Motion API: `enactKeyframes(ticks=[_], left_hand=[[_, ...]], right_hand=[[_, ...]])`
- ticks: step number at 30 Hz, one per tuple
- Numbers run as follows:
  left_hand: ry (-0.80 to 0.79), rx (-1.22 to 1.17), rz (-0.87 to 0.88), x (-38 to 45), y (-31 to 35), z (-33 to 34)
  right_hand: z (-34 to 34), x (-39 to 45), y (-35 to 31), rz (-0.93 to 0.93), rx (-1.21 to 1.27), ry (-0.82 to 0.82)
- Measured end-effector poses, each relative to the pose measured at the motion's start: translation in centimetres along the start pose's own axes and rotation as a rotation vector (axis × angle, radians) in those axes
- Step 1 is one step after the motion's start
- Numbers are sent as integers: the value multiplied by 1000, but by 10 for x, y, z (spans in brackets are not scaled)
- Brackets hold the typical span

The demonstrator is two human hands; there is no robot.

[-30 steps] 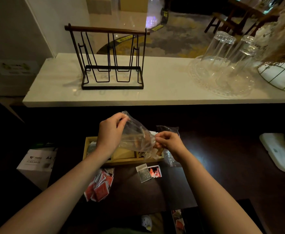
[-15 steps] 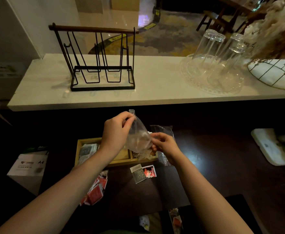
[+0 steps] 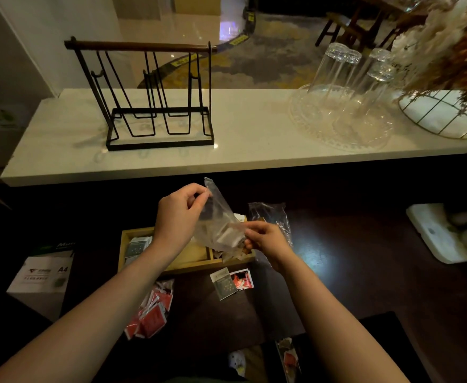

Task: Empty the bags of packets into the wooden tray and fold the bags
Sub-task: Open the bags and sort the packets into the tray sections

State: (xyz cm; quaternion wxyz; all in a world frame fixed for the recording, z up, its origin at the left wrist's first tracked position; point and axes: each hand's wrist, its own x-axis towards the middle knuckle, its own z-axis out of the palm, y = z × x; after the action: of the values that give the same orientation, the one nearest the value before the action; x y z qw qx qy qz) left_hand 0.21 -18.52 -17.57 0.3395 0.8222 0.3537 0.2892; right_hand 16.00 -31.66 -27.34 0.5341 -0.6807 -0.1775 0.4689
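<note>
While the left hand pinches the clear plastic bag's upper corner, lifting it, the right hand grips the lower mouth, tilting it so pale packets slide into the compartmented wooden tray right below.

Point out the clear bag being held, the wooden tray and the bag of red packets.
clear bag (image 3: 221,222), head view, on its middle between the two hands.
wooden tray (image 3: 188,268), head view, on its near rim.
bag of red packets (image 3: 152,316), head view, on a red packet near its middle.
</note>
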Motion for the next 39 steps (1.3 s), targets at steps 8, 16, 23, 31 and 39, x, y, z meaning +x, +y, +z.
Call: enactKeyframes(ticks=[8,16,23,31,39], left_hand=[[103,-35,-33,0,-18,-18],[122,-14,-17,-1,-23,-26],[90,-47,-50,-5,-26,-28],[-120,102,-131,-22,-69,-23],[-170,240,-231,-49,-106,-28]], right_hand=[[-1,-3,-10,-101,-25,35],[6,-4,-17,-155,-67,28],[-7,-1,-17,-220,-42,212],[-54,-11,-1,-182,-99,625],[-76,-18,48,24,-191,956]])
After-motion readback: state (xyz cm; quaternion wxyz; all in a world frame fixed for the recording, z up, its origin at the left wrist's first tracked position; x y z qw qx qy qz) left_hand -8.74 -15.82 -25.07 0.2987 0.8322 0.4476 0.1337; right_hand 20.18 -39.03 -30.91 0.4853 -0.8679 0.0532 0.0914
